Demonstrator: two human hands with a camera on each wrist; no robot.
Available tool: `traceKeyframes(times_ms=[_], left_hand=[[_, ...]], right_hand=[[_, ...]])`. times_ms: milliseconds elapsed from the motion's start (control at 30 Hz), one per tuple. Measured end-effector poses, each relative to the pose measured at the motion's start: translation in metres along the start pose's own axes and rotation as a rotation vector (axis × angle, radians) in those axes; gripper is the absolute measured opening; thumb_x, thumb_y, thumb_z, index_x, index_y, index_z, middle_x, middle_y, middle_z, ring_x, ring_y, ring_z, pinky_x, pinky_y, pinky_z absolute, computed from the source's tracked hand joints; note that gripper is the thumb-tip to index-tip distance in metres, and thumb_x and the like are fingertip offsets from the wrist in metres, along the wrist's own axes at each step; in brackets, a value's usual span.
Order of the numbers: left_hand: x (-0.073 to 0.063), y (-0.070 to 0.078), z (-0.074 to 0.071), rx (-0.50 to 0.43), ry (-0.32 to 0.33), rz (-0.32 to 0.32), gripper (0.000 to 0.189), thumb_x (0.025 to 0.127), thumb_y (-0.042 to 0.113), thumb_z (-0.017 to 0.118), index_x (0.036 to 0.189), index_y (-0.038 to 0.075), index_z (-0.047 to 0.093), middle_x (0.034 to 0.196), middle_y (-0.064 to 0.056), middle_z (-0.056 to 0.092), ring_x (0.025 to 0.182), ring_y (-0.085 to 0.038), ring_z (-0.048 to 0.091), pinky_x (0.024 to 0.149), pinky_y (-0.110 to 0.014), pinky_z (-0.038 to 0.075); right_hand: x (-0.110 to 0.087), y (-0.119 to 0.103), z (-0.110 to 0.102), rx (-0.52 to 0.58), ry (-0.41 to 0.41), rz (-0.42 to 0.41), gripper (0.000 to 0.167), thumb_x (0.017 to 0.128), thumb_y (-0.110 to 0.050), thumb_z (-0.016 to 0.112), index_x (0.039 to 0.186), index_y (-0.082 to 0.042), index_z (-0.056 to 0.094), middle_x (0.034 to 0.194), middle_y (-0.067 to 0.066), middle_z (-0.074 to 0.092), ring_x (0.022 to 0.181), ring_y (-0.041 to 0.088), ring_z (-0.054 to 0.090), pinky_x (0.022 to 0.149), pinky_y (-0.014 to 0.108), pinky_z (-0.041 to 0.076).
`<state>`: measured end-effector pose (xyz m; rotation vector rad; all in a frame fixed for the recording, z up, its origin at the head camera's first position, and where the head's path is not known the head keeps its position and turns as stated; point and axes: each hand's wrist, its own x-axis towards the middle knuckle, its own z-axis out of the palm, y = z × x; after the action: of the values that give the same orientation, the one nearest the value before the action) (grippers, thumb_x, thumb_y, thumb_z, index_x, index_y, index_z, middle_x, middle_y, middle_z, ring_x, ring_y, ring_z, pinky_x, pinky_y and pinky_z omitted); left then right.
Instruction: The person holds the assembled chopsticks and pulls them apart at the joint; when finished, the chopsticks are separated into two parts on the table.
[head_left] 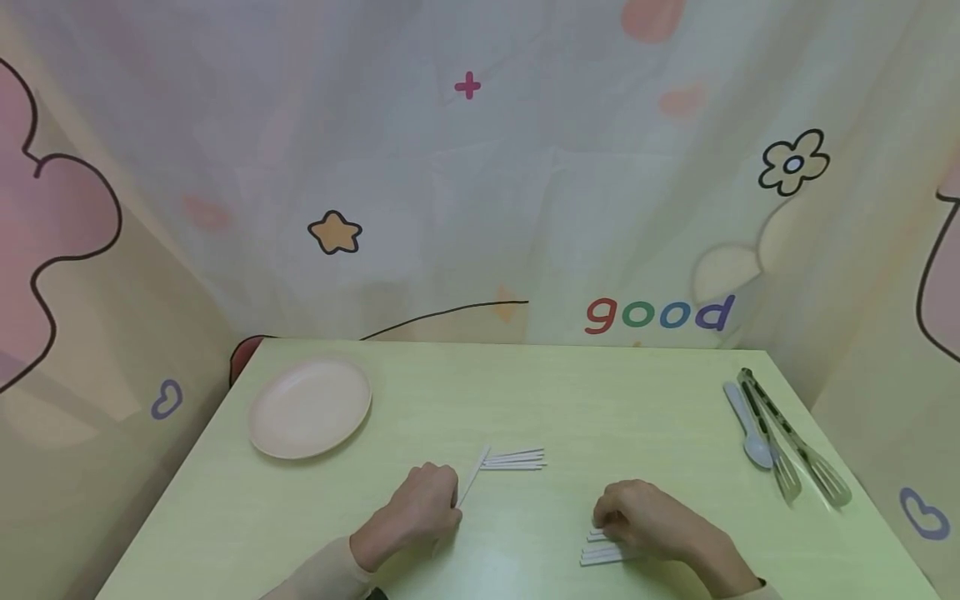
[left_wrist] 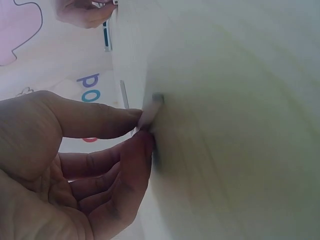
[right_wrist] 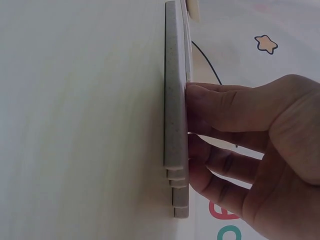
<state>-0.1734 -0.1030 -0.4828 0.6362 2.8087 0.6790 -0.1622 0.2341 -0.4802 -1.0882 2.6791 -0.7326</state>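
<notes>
My left hand pinches a slim white stick between thumb and fingertips. In the left wrist view the end of this pinched stick shows blurred, close to the tabletop. The stick's far end meets several white sticks lying side by side mid-table. At the right, my right hand bends over another group of white sticks. The right wrist view shows its thumb and bent fingers touching these flat sticks, whose ends are staggered. Whether they pinch one is hidden.
A round pale plate lies at the back left of the light green table. Along the right edge lie a pale spoon and metal tongs with slotted ends. A printed curtain hangs behind the table.
</notes>
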Motion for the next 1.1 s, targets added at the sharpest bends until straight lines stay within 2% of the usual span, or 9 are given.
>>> traceKeyframes(times_ms=[300, 567, 767, 867, 1100], left_hand=[[0.001, -0.004, -0.001, -0.008, 0.004, -0.004, 0.024, 0.073, -0.002, 0.064, 0.054, 0.012, 0.061, 0.043, 0.012, 0.040, 0.037, -0.002, 0.031, 0.036, -0.015, 0.024], [0.000, -0.010, -0.002, -0.038, 0.007, 0.010, 0.021, 0.072, -0.003, 0.064, 0.056, 0.011, 0.061, 0.047, 0.011, 0.042, 0.039, -0.002, 0.033, 0.036, -0.014, 0.025], [-0.001, -0.010, -0.008, -0.078, 0.023, 0.022, 0.022, 0.072, -0.004, 0.062, 0.056, 0.010, 0.057, 0.046, 0.011, 0.036, 0.039, -0.001, 0.027, 0.037, -0.015, 0.021], [0.000, -0.011, -0.012, -0.067, 0.036, 0.010, 0.022, 0.072, -0.003, 0.063, 0.057, 0.011, 0.056, 0.048, 0.011, 0.038, 0.041, -0.001, 0.028, 0.038, -0.015, 0.021], [0.001, -0.013, -0.015, -0.058, 0.058, -0.004, 0.014, 0.075, 0.001, 0.068, 0.066, 0.010, 0.062, 0.058, 0.006, 0.052, 0.047, -0.006, 0.041, 0.043, -0.019, 0.034]], right_hand=[[0.002, 0.000, 0.000, 0.007, -0.013, 0.012, 0.020, 0.082, 0.001, 0.069, 0.087, -0.017, 0.075, 0.086, -0.013, 0.067, 0.081, 0.000, 0.061, 0.070, 0.023, 0.053], [0.002, -0.001, -0.001, -0.003, -0.025, 0.016, 0.019, 0.083, -0.001, 0.068, 0.086, -0.018, 0.075, 0.086, -0.013, 0.067, 0.080, 0.000, 0.060, 0.070, 0.023, 0.053], [0.003, 0.000, -0.001, 0.007, -0.031, 0.006, 0.020, 0.084, 0.000, 0.068, 0.086, -0.019, 0.076, 0.087, -0.013, 0.068, 0.081, 0.001, 0.061, 0.070, 0.023, 0.053], [0.003, 0.001, -0.001, 0.002, -0.031, 0.007, 0.020, 0.084, -0.001, 0.068, 0.086, -0.020, 0.076, 0.087, -0.014, 0.068, 0.081, 0.000, 0.061, 0.070, 0.023, 0.053], [0.003, 0.000, -0.004, 0.000, -0.024, 0.012, 0.018, 0.083, -0.004, 0.069, 0.085, -0.021, 0.075, 0.086, -0.015, 0.066, 0.079, -0.001, 0.059, 0.068, 0.022, 0.052]])
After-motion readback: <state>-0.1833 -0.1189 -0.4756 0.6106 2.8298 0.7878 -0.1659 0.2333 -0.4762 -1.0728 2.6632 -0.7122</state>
